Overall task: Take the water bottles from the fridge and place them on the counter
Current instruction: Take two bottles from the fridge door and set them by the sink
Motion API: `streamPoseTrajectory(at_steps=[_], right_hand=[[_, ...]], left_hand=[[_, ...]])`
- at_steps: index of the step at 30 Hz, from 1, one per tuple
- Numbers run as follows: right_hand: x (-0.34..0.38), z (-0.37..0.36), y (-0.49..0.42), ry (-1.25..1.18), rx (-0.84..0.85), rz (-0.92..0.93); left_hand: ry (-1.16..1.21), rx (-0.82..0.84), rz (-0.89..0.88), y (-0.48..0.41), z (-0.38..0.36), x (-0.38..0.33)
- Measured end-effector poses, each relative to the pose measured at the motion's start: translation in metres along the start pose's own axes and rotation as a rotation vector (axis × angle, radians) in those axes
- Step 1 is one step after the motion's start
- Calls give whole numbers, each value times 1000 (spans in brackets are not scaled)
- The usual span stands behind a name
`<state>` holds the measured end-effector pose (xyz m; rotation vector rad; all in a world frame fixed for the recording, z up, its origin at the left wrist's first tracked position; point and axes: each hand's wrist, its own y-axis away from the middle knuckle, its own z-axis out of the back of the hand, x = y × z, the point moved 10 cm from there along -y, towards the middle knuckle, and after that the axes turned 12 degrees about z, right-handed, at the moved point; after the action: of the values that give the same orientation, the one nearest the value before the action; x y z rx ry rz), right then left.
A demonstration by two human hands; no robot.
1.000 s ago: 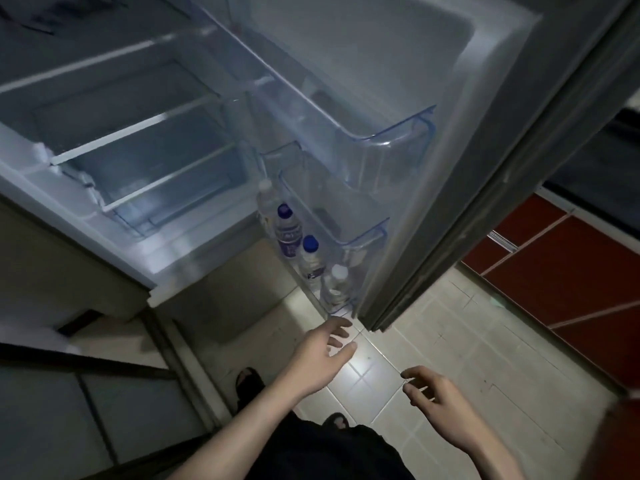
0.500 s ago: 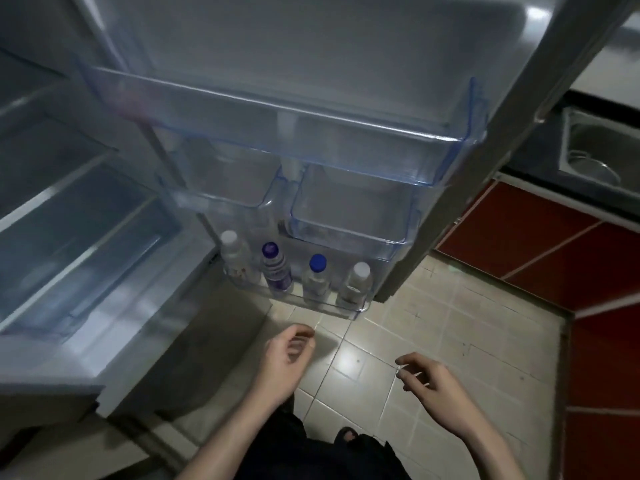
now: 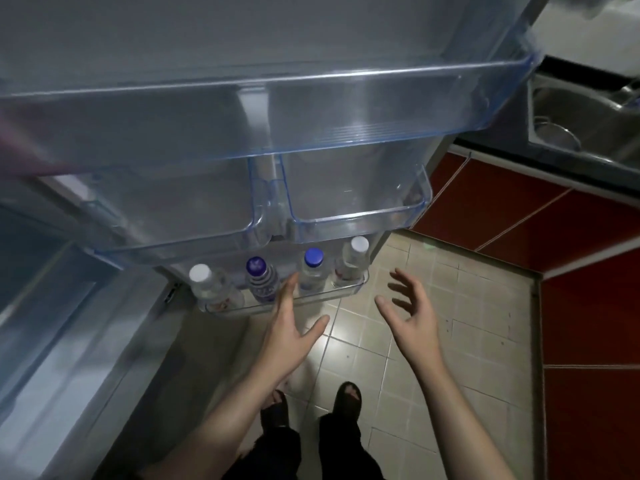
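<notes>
Several clear water bottles stand in a row in the lowest shelf (image 3: 311,299) of the open fridge door: a white-capped bottle (image 3: 207,285) at the left, a purple-capped one (image 3: 260,277), a blue-capped one (image 3: 313,268) and another white-capped one (image 3: 351,259) at the right. My left hand (image 3: 289,336) is open, its fingertips reaching up in front of the gap between the purple-capped and blue-capped bottles. My right hand (image 3: 414,315) is open too, fingers spread, just right of the shelf over the floor. Neither hand holds anything.
Empty clear door bins (image 3: 346,109) hang above the bottles, close to my head. The fridge body (image 3: 52,323) is at the left. Red cabinets (image 3: 554,220) under a dark counter with a steel sink (image 3: 571,109) stand at the right. Tiled floor (image 3: 450,358) and my feet are below.
Both hands have moved forward and opened toward the bottom door shelf. The view has come closer to the door, so its bins fill more of the frame.
</notes>
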<state>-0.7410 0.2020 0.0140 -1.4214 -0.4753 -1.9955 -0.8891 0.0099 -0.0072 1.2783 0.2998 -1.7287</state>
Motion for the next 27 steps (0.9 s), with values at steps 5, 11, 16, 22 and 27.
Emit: streamPoseTrajectory(at_steps=[5, 11, 16, 22, 27], right_hand=[[0, -33, -71, -13, 100, 69], [-10, -59, -107, -11, 73, 202], [-36, -74, -97, -55, 108, 134], [-50, -87, -97, -141, 113, 88], [-60, -95, -98, -221, 88, 56]], left_hand=[[43, -120, -3, -49, -15, -7], [187, -269, 94, -92, -22, 1], [225, -269, 124, -102, -30, 23], [255, -353, 162, -102, -24, 41], [300, -363, 109, -109, -26, 43]])
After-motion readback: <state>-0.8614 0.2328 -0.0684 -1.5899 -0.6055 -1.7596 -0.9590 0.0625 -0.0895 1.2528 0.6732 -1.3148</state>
